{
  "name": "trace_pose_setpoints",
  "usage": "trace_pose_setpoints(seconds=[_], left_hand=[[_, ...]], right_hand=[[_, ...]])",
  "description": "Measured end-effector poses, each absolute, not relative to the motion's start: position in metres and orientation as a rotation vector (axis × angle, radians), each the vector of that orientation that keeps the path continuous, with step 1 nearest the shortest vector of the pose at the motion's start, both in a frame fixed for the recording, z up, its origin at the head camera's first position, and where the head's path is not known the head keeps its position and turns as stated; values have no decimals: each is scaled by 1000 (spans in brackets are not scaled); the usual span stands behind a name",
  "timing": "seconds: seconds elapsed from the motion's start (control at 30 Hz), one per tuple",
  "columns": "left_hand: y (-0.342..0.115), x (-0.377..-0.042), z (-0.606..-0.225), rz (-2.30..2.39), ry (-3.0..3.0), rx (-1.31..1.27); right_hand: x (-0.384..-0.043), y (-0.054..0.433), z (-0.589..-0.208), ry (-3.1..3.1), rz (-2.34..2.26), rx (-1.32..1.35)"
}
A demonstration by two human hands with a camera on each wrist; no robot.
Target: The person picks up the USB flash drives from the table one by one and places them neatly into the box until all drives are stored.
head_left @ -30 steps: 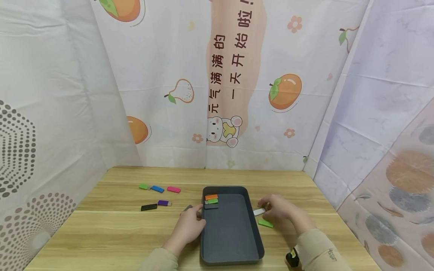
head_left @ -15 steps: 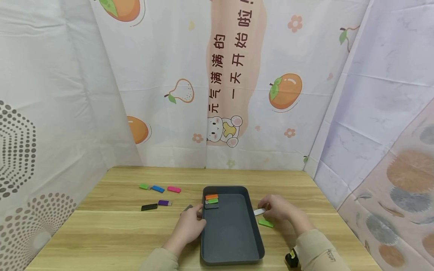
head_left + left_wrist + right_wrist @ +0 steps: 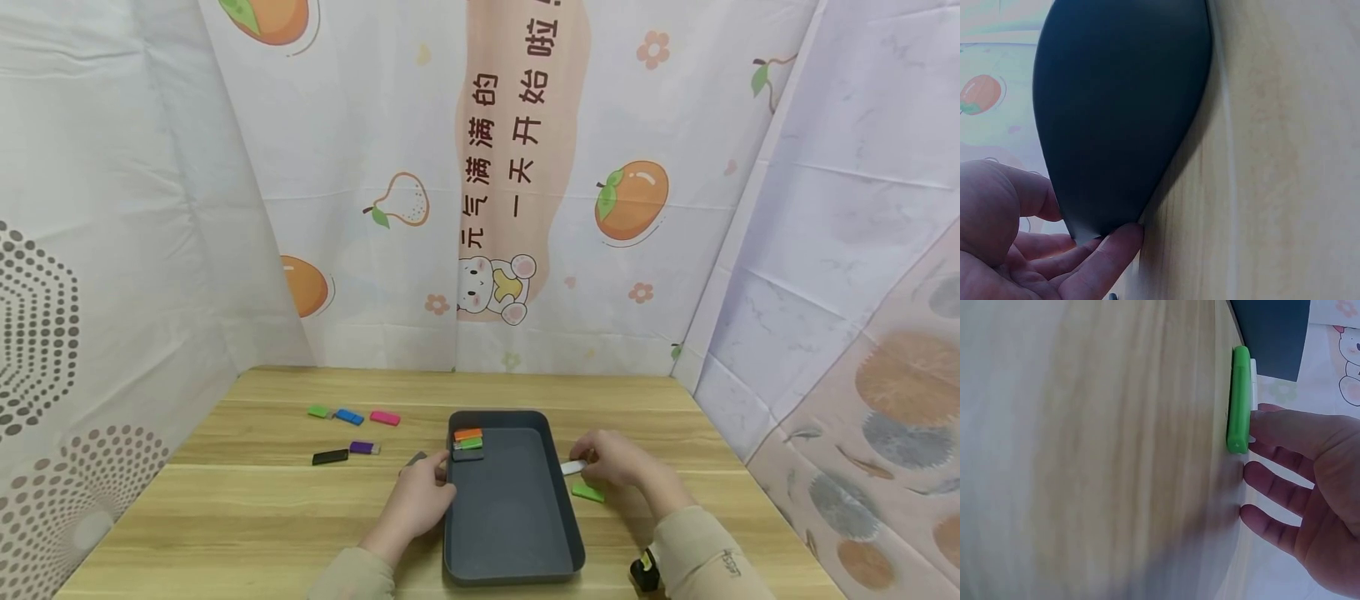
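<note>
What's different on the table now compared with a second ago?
Nothing visibly moved, and nothing was taken hold of or let go. The left hand still holds the tray by its side, the right hand still has its fingers on the white stick, and the orange stick stays inside the tray.

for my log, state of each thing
Grey tray: upright, partly filled
Left hand: holding grey tray
Right hand: pinching white USB stick
Purple USB stick: connector exposed
Leftmost green USB stick: connector exposed
Blue USB stick: connector unseen
Pink USB stick: connector unseen
Black stick: lying flat
</note>
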State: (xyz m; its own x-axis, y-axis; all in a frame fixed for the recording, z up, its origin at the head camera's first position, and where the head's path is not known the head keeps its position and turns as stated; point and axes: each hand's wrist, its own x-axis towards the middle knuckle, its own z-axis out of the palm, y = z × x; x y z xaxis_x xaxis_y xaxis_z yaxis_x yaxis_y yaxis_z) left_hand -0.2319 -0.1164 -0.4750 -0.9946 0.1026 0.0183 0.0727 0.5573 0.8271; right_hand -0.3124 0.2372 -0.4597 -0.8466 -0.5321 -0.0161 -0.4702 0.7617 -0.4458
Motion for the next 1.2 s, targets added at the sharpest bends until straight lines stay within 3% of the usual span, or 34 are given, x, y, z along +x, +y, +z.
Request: trace_pose_setpoints(seconds=[1.2], left_hand=[[-117, -232, -475, 1454, 2747, 158]], right_hand=[[-317, 247, -458, 2790, -693, -801]])
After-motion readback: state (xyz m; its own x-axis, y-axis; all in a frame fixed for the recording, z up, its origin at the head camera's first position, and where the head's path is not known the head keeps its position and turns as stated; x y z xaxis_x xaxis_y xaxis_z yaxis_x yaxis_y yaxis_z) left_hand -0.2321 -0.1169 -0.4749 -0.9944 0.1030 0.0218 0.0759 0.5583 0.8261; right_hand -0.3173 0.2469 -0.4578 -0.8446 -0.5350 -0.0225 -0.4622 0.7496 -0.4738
